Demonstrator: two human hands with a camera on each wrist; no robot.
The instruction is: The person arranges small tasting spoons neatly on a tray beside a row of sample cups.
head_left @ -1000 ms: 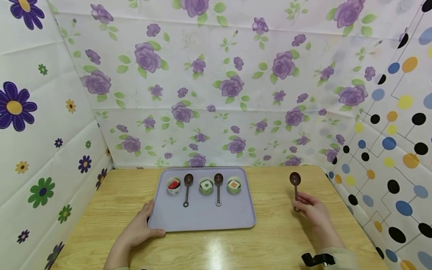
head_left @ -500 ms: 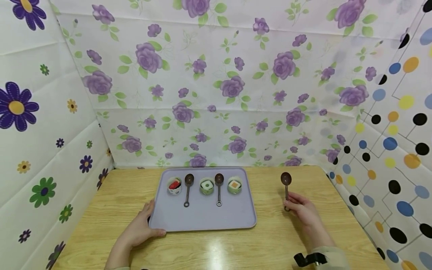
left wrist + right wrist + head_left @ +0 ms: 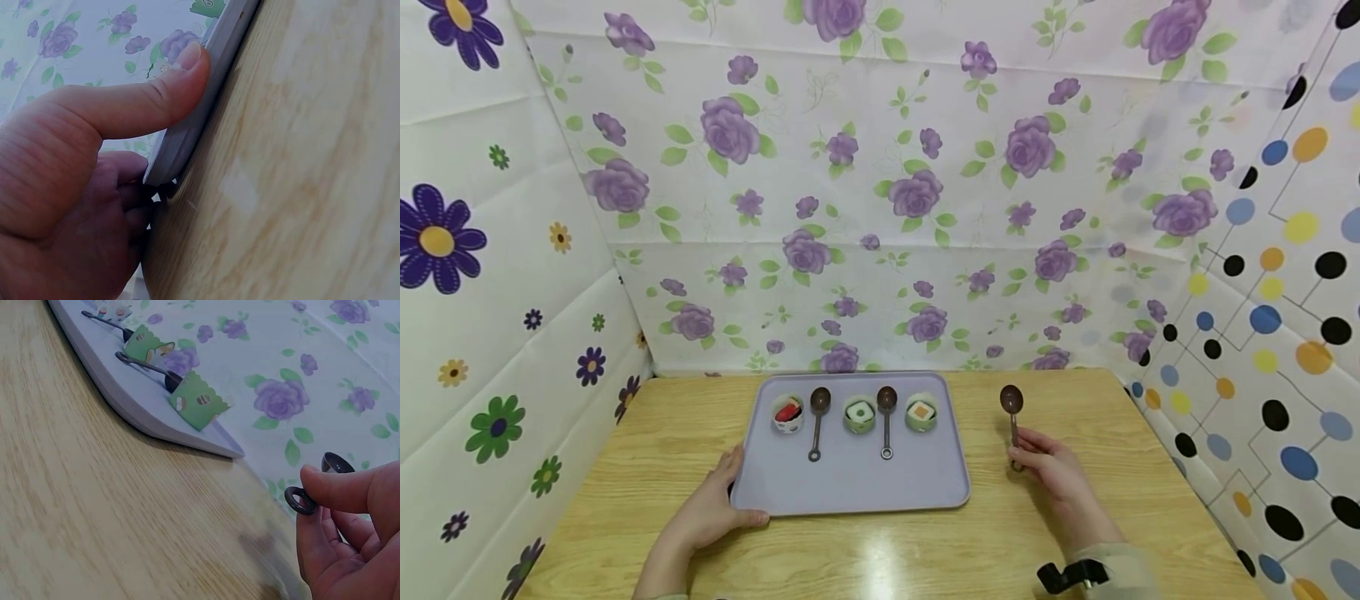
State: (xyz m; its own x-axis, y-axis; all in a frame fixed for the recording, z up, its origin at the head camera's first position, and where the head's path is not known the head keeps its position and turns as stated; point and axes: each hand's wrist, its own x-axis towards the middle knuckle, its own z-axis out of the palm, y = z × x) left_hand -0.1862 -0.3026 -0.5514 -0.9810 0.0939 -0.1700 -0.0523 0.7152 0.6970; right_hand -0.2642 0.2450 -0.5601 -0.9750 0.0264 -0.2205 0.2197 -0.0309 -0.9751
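Observation:
My right hand [image 3: 1056, 473] pinches a dark brown spoon [image 3: 1012, 402] near the ring end of its handle, right of the tray. In the right wrist view, thumb and fingers hold it just above the handle ring [image 3: 300, 500], with its bowl [image 3: 337, 463] behind the thumb. My left hand [image 3: 711, 504] grips the front left corner of the lavender tray [image 3: 850, 483], thumb along the front edge and fingers at the left side. On the tray stand a white cup [image 3: 787, 423] with a red piece and two green cups [image 3: 859, 425] with white-topped pieces. Two spoons [image 3: 887, 421] lie between them.
The wooden table [image 3: 820, 558] runs up to a flowered cloth [image 3: 865, 208] at the back. Patterned cloths also enclose the left [image 3: 535, 433] and right sides. The tray's back edge lies close to the back cloth.
My right hand has moved left toward the tray with the spoon in it, which stays bowl up. The left hand and the tray hold their place.

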